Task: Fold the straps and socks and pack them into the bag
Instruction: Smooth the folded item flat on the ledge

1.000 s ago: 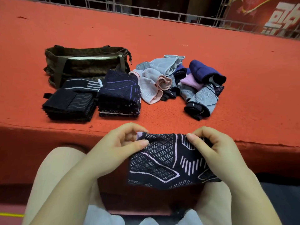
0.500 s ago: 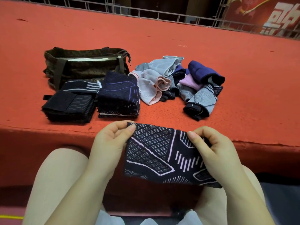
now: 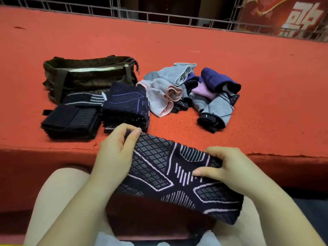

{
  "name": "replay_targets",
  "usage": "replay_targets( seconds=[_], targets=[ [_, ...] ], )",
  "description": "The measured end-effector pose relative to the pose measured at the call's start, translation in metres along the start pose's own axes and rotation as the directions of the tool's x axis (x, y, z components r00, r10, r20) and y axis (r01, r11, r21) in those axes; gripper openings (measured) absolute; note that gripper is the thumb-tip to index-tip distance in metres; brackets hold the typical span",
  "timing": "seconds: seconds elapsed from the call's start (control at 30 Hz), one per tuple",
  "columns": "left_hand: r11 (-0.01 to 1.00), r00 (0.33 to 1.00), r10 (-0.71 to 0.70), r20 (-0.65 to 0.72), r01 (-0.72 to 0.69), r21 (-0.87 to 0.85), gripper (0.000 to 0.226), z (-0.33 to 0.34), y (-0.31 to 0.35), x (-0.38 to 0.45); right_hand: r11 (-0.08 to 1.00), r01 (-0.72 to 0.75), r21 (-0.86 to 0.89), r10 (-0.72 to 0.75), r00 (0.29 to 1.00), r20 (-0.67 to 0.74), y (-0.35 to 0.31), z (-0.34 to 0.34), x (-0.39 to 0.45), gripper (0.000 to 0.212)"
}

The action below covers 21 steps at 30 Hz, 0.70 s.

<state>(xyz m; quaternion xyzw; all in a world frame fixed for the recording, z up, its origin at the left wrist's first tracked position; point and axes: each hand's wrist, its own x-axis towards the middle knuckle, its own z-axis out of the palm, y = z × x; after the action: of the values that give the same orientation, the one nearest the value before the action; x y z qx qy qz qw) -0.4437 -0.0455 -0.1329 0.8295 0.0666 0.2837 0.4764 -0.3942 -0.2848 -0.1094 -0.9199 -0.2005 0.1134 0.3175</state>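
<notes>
Head view: the patterned strap (image 3: 170, 176) ran left-right, left hand (image 3: 115, 157) and right hand (image 3: 229, 171) pinching opposite ends, the folded stack (image 3: 126, 105) nearer the left.

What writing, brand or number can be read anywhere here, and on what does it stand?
Red banner behind the railing at top right: large white characters, cut off by the frame edge and too partial to read.
White tag between the folded dark stacks: too small to read.
Patterned strap in both hands: only lines and diamonds, no text.
Bag: no readable label.
</notes>
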Motion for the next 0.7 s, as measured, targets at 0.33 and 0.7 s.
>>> replay_targets(
  seconds=[0.33, 0.7],
  targets=[
    [0.924, 0.973, -0.219, 0.078, 0.232, -0.303, 0.014, 0.022, 0.0, 0.017, 0.834, 0.018, 0.552, 0.124, 0.968, -0.218, 0.047, -0.048, 0.013, 0.01],
    [0.845, 0.903, 0.345, 0.257, -0.418, 0.334, 0.041, 0.065, -0.009, 0.005, 0.977, 0.067, -0.201, -0.152, 0.883, -0.444, 0.038, -0.002, 0.056, 0.047]
  ],
)
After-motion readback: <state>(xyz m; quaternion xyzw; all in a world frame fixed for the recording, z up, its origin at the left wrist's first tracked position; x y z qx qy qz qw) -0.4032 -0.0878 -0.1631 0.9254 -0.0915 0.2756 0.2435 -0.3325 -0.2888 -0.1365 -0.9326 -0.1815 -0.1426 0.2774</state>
